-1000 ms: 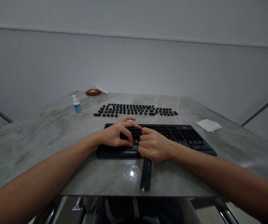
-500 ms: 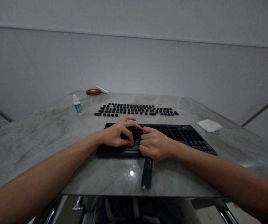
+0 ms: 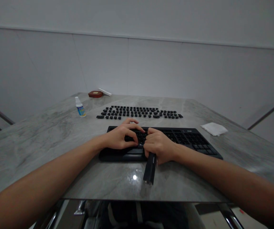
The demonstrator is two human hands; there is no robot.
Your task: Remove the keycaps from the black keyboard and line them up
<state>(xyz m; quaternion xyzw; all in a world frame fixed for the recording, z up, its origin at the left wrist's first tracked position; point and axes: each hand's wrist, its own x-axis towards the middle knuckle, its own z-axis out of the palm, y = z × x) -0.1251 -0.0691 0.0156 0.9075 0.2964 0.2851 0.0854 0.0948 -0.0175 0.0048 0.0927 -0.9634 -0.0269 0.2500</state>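
A black keyboard lies on the grey marbled table, several of its key places bare around the middle. Over its left half is my left hand, fingers apart and bent, index fingertip and thumb tip resting on the keyboard. My right hand is closed in a fist just right of them, gripping a black bar-shaped tool whose long end sticks out toward me. A thin shiny bit shows by the right fingers; its far end is hidden by the fist. Behind the keyboard, loose black keycaps sit in rows.
A small white spray bottle with a blue label stands at the left. At the back are a brown case and a white flat piece. A folded white cloth or tissue lies right of the keyboard. The wall closes off the far side.
The black tool's near end has risen and tilted, pulling up away from the table's front edge. My right fist has turned slightly; my left hand has barely shifted.
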